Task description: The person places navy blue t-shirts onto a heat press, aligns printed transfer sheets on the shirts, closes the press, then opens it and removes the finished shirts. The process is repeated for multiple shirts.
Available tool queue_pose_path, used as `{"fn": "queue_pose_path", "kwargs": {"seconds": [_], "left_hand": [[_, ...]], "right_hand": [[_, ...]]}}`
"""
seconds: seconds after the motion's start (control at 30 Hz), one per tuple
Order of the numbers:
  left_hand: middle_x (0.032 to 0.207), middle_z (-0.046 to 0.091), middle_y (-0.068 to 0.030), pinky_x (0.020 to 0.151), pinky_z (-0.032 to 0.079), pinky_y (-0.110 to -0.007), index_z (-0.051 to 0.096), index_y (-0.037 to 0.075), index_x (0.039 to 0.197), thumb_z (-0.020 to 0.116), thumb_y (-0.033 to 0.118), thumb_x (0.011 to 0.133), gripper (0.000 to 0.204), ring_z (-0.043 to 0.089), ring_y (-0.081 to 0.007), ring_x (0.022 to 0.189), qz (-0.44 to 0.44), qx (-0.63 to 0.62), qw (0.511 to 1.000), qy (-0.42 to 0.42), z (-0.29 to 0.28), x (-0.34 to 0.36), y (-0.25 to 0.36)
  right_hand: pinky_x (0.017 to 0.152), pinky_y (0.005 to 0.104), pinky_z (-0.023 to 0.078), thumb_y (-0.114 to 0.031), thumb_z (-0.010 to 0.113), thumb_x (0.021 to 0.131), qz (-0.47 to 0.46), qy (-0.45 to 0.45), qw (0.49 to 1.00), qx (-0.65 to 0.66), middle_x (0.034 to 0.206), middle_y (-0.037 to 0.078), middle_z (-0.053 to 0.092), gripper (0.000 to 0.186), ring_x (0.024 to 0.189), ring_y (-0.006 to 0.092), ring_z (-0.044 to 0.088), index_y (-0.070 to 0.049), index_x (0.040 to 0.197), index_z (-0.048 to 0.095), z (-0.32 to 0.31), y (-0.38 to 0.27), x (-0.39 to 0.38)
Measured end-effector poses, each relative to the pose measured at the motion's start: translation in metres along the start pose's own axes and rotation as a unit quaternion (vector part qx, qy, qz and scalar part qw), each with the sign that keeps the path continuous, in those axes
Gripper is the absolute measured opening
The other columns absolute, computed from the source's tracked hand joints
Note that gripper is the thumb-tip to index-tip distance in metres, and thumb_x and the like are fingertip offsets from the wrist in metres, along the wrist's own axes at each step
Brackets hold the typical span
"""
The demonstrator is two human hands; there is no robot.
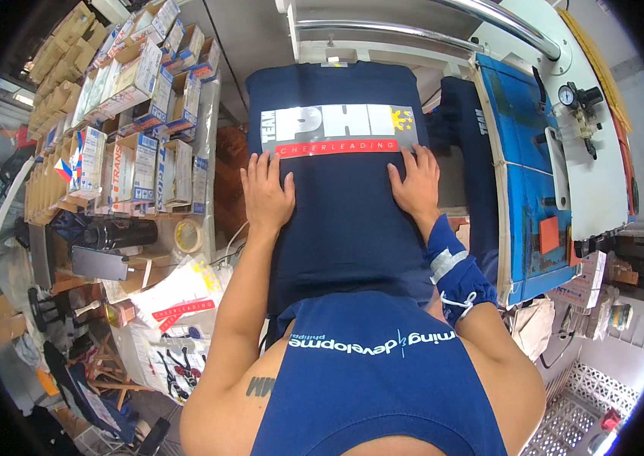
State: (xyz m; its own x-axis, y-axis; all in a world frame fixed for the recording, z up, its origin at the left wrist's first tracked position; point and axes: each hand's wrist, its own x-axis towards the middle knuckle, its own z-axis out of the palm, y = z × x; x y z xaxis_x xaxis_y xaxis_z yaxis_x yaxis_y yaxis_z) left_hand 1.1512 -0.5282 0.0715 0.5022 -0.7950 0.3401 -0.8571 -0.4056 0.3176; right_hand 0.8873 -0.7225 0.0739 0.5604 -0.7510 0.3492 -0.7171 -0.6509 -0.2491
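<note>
A navy shirt [345, 220] lies spread flat in front of me, its collar end at the far side. On its chest rests a clear-backed transfer sheet [322, 125] with big white letters, a yellow sun with stars and a red strip [337, 148] along the near edge. My left hand [267, 186] lies palm down, fingers stretched, at the sheet's near left corner. Opposite it, my right hand [418, 178] is spread flat with its fingertips at the near right corner. Neither hand grips anything. A blue cloth band with a white tie wraps my right forearm.
To the right stands a press with a blue pad [523, 190], a pressure gauge [567, 95] and chrome bars [504, 23] overhead. Another navy garment [474, 167] hangs beside it. Stacked cartons [132, 83], a tape roll [188, 235], a phone [100, 264] and more printed transfers [177, 292] are on the left.
</note>
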Motion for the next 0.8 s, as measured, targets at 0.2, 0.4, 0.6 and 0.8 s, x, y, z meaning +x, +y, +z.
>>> {"fn": "queue_pose_path", "kwargs": {"seconds": [0.2, 0.4, 0.6, 0.8], "left_hand": [[0.148, 0.054, -0.0198, 0.120, 0.033, -0.058, 0.057, 0.002, 0.142, 0.064, 0.030, 0.097, 0.053, 0.044, -0.0412, 0.144, 0.003, 0.007, 1.000, 0.003, 0.0021, 0.0011, 0.0011], [0.147, 0.054, -0.0241, 0.120, 0.035, -0.052, 0.059, -0.001, 0.140, 0.066, 0.024, 0.097, 0.050, 0.045, -0.0429, 0.143, 0.016, -0.008, 1.000, 0.012, 0.0001, 0.0023, 0.0043], [0.147, 0.054, -0.0231, 0.120, 0.035, -0.053, 0.059, 0.000, 0.140, 0.066, 0.025, 0.096, 0.051, 0.045, -0.0428, 0.143, 0.014, -0.014, 1.000, 0.011, -0.0001, 0.0026, 0.0037], [0.148, 0.054, -0.0234, 0.120, 0.037, -0.051, 0.059, -0.001, 0.141, 0.067, 0.023, 0.096, 0.052, 0.045, -0.0430, 0.143, 0.018, -0.001, 1.000, 0.017, -0.0009, 0.0026, 0.0030]], "right_hand": [[0.115, 0.0535, 0.037, -0.037, 0.070, 0.094, 0.006, 0.004, 1.000, 0.001, 0.144, 0.023, 0.052, 0.051, 0.140, 0.0419, 0.044, -0.009, 0.136, 0.065, -0.0037, 0.0017, -0.0019], [0.117, 0.0556, 0.034, -0.038, 0.068, 0.095, 0.017, 0.002, 1.000, -0.016, 0.146, 0.022, 0.051, 0.051, 0.143, 0.0426, 0.040, -0.009, 0.138, 0.064, -0.0044, 0.0016, -0.0033], [0.119, 0.0557, 0.032, -0.041, 0.067, 0.095, 0.033, -0.015, 0.999, 0.009, 0.148, 0.023, 0.050, 0.054, 0.144, 0.0426, 0.039, -0.008, 0.138, 0.064, -0.0048, 0.0011, -0.0017], [0.120, 0.0549, 0.032, -0.040, 0.066, 0.096, 0.035, -0.024, 0.999, 0.008, 0.149, 0.022, 0.049, 0.053, 0.145, 0.0426, 0.038, -0.008, 0.139, 0.062, -0.0052, -0.0003, -0.0012]]}}
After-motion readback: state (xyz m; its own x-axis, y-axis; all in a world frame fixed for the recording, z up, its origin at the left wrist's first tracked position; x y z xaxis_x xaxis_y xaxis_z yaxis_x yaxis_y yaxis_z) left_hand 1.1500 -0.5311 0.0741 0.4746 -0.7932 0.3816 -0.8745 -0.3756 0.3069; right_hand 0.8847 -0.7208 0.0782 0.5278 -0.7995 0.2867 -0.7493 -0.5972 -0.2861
